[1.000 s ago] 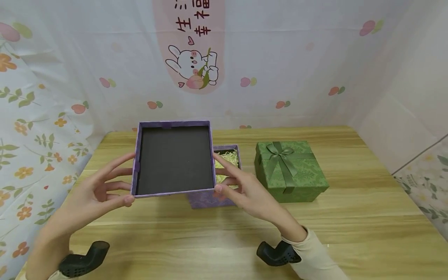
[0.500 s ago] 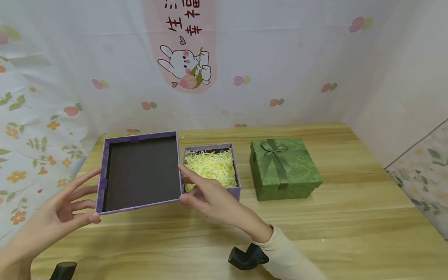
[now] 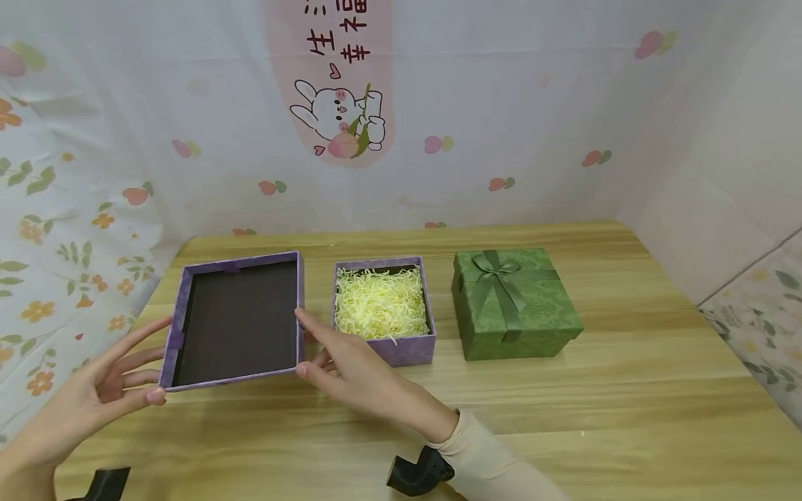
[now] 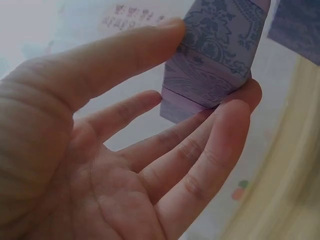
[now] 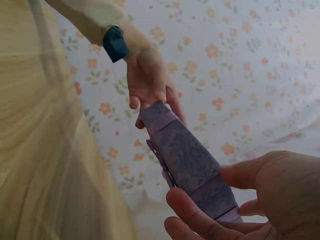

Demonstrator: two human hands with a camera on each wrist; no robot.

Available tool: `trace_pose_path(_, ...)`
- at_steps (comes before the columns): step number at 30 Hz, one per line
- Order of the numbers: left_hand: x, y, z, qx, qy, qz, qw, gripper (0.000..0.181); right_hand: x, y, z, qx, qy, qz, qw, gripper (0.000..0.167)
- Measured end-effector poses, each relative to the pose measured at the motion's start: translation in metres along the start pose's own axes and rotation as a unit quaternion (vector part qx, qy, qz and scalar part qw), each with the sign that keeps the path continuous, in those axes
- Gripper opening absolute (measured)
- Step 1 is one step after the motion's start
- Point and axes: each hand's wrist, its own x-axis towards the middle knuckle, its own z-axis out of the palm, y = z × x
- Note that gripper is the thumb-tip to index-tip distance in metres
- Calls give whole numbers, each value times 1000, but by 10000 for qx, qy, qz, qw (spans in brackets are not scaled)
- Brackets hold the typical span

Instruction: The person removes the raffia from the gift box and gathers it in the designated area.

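Note:
A purple box lid [image 3: 241, 323], its black inside facing up toward the head camera, is held between both hands on the left side of the table. My left hand [image 3: 109, 390] grips its left edge, thumb at the near corner. On the opposite edge, my right hand [image 3: 351, 365] pinches the lid between thumb and fingers. Both wrist views show the patterned purple side of the lid [image 4: 215, 45]; a ribbon bow shows partly along its outer face in the right wrist view. Beside the lid stands the open purple box [image 3: 404, 351], filled with pale yellow shredded paper [image 3: 382, 303].
To the right is a closed green gift box [image 3: 516, 299] with a green bow. Both stand on a wood-grain table [image 3: 614, 390]. A printed white cloth [image 3: 501, 104] hangs behind the table, with flowered cloth [image 3: 63, 278] at the left.
Both hands have carried the lid left and down, away from in front of the purple box. The yellow shredded paper inside that box is now uncovered to view.

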Motion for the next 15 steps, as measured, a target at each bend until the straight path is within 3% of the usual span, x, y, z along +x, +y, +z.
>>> trace_pose_path(3, 3, -7, -2, -62, -139, -82, 9998, 82, 1, 2, 6, 94, -44, 172, 9998, 63)
trace_pose_path(8, 4, -21, -5, -787, -546, -50, 9954, 79, 3, 6, 19, 401, -299, 421, 9979, 66)
trace_pose_path(12, 6, -34, -2, -1238, -660, -82, 9901, 77, 2, 11, 29, 520, -381, 508, 9966, 67)
trace_pose_path(15, 7, -42, 2, -1583, -731, -100, 9846, 76, 1, 14, 35, 313, -386, 554, 9972, 67)
